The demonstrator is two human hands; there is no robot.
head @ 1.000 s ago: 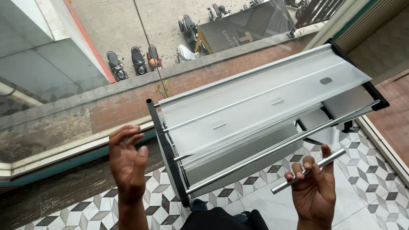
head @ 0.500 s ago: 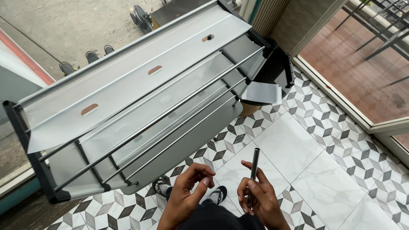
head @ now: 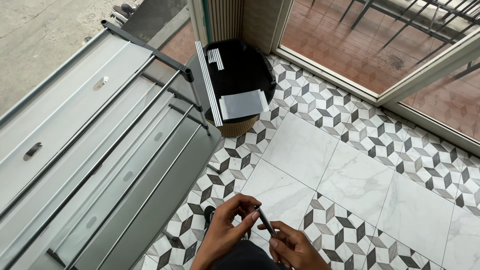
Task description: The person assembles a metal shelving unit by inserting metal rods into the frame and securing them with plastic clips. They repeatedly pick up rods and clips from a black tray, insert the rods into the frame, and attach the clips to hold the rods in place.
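Observation:
My right hand [head: 292, 246] grips a short metal tube [head: 266, 223] at the bottom of the head view, close to my body. My left hand [head: 231, 224] touches the tube's upper end with its fingertips. Both hands hover over the patterned tile floor [head: 350, 165]. A grey metal rack [head: 95, 150] with long rods and flat shelves fills the left side, to the left of my hands.
A round black stool with a wicker base [head: 240, 85] stands at the far middle, with several metal rods [head: 208, 82] and a grey sheet [head: 243, 104] on it. A sliding door frame [head: 400, 92] runs behind; red tiles lie beyond it.
The view has swung right and down, from the rack toward the floor and stool. My hands have come together low in view, the left hand now touching the tube held by the right.

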